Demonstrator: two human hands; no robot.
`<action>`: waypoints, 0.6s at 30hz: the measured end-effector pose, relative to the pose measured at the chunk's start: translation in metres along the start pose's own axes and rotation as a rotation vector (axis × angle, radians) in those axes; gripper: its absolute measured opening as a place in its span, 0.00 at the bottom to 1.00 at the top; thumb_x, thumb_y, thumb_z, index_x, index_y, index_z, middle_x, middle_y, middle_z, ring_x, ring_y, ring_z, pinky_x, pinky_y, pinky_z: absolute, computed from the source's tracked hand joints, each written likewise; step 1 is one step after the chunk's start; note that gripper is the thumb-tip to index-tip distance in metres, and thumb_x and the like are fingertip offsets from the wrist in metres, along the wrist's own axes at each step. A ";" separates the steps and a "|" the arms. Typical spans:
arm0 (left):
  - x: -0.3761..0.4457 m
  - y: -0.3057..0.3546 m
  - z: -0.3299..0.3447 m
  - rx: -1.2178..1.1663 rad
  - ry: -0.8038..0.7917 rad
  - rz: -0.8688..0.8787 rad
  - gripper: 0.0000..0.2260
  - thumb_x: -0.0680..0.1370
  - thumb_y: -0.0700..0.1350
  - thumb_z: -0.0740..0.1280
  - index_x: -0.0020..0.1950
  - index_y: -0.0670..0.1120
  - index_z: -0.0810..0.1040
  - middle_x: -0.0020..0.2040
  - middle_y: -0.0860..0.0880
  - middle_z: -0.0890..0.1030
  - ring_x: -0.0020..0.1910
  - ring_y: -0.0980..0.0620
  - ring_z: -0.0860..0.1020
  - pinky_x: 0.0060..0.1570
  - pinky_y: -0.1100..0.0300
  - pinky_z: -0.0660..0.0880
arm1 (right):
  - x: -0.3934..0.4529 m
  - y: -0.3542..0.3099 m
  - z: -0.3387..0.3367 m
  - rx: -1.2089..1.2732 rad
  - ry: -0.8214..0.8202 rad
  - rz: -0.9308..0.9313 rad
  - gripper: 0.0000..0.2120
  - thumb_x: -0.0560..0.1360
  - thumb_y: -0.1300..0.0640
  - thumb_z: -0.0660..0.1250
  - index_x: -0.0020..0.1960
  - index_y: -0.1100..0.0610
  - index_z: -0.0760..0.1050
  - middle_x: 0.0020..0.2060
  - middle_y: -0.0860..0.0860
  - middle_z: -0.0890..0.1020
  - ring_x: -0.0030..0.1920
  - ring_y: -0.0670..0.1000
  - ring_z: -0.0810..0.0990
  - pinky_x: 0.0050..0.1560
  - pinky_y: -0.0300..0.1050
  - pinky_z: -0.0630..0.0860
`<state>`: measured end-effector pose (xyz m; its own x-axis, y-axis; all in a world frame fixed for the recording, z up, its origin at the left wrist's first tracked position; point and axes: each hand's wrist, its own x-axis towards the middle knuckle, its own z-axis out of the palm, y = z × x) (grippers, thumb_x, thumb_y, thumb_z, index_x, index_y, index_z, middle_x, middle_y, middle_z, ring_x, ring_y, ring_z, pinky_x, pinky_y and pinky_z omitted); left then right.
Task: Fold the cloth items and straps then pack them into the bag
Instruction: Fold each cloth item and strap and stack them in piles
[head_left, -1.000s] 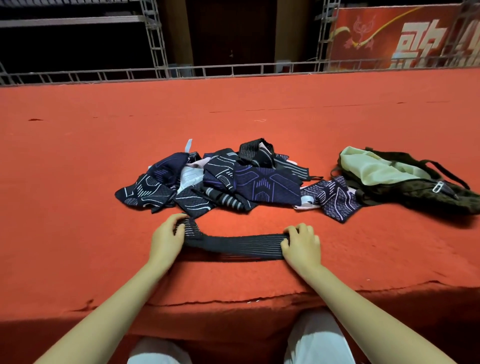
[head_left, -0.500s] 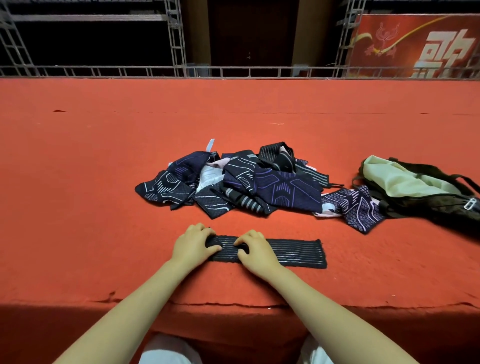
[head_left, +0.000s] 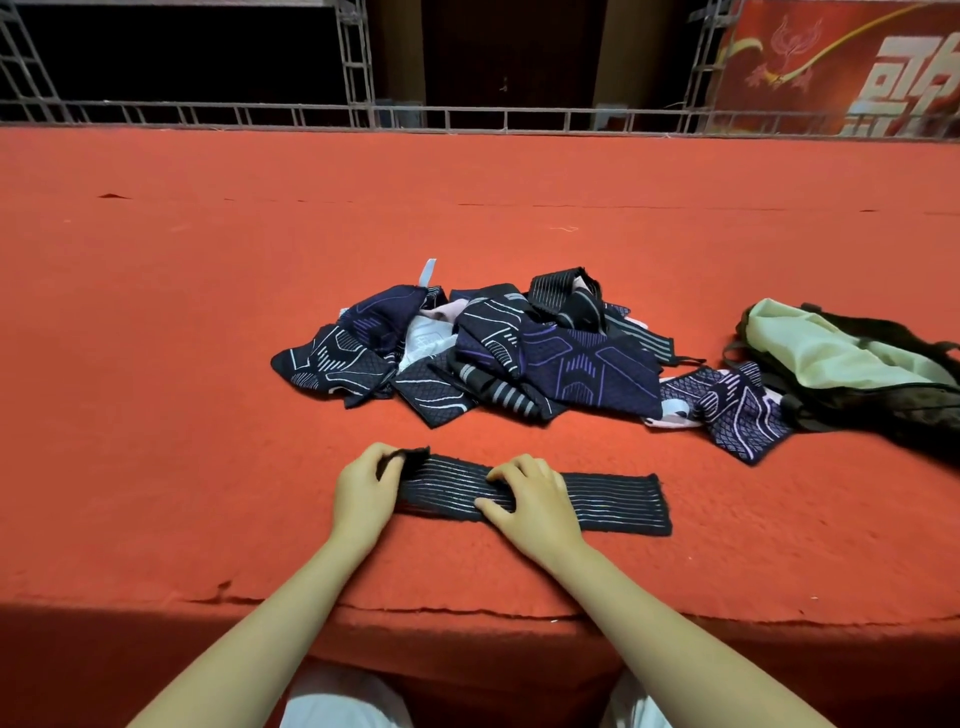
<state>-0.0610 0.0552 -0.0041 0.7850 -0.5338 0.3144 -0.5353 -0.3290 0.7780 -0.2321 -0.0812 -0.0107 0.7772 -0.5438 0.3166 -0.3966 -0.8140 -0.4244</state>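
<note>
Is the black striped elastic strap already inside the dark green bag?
No, the black striped elastic strap lies flat on the red carpet, under both hands.

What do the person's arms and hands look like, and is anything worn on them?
Both forearms are bare to the bottom edge of the picture: no sleeves show. The left hand and the right hand are bare too, with no gloves, and no rings, watch or bracelet can be seen. Nails look short and unpainted. Below the arms, white clothing covers the lap.

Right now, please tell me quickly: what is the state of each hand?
Left hand: fingers curled, pinching the left end of the black strap.
Right hand: open, fingers spread and pressing flat on the strap's middle.
</note>
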 end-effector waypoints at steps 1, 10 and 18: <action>0.000 0.000 0.000 -0.052 0.020 -0.027 0.06 0.77 0.38 0.65 0.41 0.47 0.77 0.37 0.55 0.79 0.38 0.56 0.75 0.37 0.65 0.66 | 0.000 0.000 0.000 -0.006 0.000 0.000 0.17 0.74 0.41 0.65 0.58 0.49 0.75 0.53 0.45 0.74 0.58 0.48 0.69 0.65 0.46 0.62; 0.004 -0.006 -0.003 -0.532 0.283 -0.412 0.13 0.79 0.41 0.64 0.35 0.43 0.68 0.33 0.45 0.70 0.38 0.51 0.71 0.44 0.54 0.78 | 0.000 -0.002 0.001 -0.062 -0.023 0.005 0.19 0.75 0.40 0.63 0.59 0.50 0.74 0.54 0.46 0.74 0.58 0.50 0.69 0.64 0.46 0.63; -0.014 0.010 -0.013 -0.136 0.157 0.090 0.08 0.76 0.37 0.68 0.53 0.43 0.83 0.49 0.54 0.83 0.50 0.63 0.77 0.53 0.70 0.71 | -0.002 -0.003 -0.005 0.145 0.099 0.025 0.14 0.75 0.50 0.65 0.58 0.55 0.75 0.53 0.49 0.75 0.58 0.50 0.69 0.61 0.47 0.68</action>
<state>-0.0734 0.0688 0.0065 0.7805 -0.4252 0.4582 -0.5666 -0.1715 0.8060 -0.2354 -0.0790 -0.0056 0.7134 -0.5866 0.3834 -0.3348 -0.7659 -0.5489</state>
